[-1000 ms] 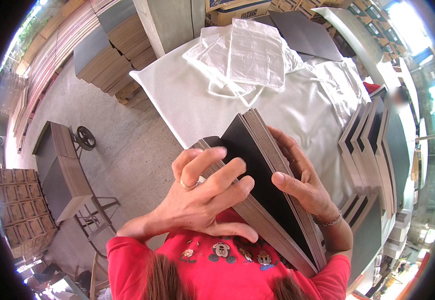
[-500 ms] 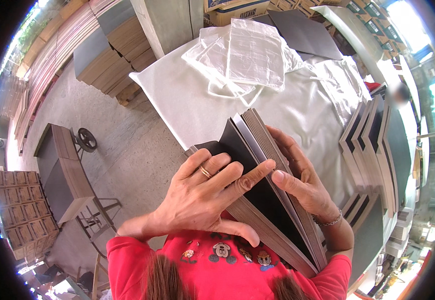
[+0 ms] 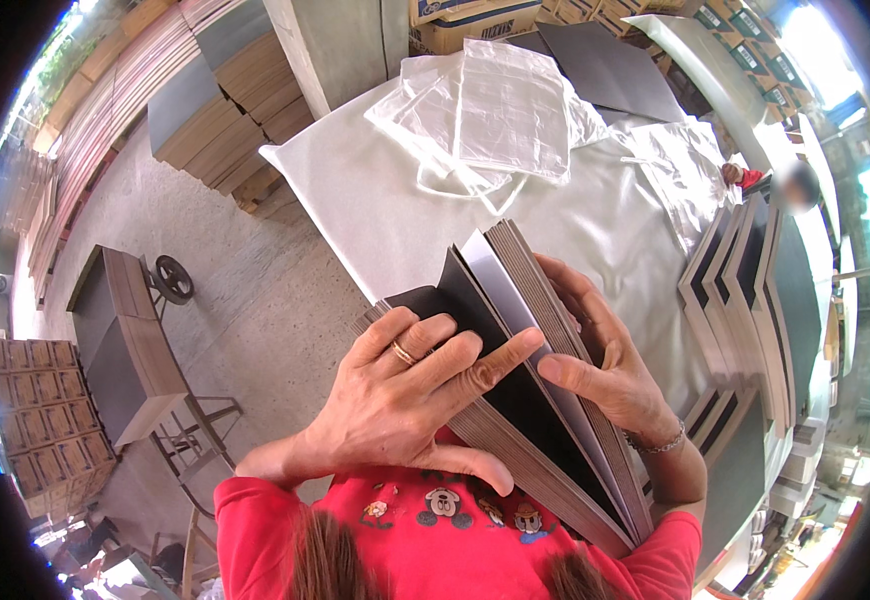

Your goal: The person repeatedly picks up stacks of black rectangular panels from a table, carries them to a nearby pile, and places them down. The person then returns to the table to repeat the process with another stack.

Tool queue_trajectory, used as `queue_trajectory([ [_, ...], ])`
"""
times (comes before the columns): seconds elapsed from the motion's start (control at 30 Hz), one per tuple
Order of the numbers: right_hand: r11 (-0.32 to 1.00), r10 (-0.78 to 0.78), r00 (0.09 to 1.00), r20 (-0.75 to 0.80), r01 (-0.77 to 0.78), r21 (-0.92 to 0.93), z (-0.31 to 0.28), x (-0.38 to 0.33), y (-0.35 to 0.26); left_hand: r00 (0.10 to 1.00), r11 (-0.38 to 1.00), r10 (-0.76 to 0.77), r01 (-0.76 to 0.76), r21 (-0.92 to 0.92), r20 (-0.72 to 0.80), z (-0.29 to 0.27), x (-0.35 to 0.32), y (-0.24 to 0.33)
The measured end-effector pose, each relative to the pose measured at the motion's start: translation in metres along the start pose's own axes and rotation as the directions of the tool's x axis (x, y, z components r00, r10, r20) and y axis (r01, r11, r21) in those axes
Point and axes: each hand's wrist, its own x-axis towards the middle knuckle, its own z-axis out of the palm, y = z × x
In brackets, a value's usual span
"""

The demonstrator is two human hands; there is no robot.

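The right hand [image 3: 607, 375] holds the right side of the board stack [image 3: 543, 432]; the left hand [image 3: 400, 400] spans its left side, grip indeterminable. Beyond the stack, a carton [image 3: 450, 36] bears printed lettering.

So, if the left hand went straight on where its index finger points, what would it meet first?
Probably the grey-edged boards in the right hand, just past the left index fingertip, though depth is unclear.

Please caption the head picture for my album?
Left hand and right hand on a parted stack of dark boards.
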Motion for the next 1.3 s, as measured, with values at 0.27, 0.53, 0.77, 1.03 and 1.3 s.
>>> queue_trajectory([
  [0.27, 1.0, -0.007, 1.0, 0.01, 0.007, -0.018, 0.0, 0.0, 0.0, 1.0, 1.0, -0.009, 0.009, -0.018, 0.007, -0.001, 0.0, 0.0],
  [0.53, 1.0, -0.003, 1.0, -0.002, 0.003, -0.001, 0.001, 0.0, 0.001, 1.0, 1.0, 0.001, -0.001, -0.028, -0.023, 0.0, 0.001, -0.001],
  [0.77, 0.999, -0.025, 1.0, 0.004, 0.025, -0.038, 0.0, 0.0, 0.004, 0.989, 0.995, 0.055, -0.065, -0.069, -0.139, 0.007, -0.005, -0.01],
  [1.03, 1.0, -0.01, 1.0, 0.0, 0.01, -0.008, 0.001, -0.001, 0.005, 0.998, 0.997, 0.033, -0.029, 0.076, -0.046, 0.001, -0.001, -0.003],
  [1.3, 0.999, -0.017, 0.999, 0.039, 0.015, 0.045, 0.005, -0.001, 0.002, 0.998, 1.0, 0.028, -0.028, -0.003, 0.057, -0.003, 0.011, -0.001],
])
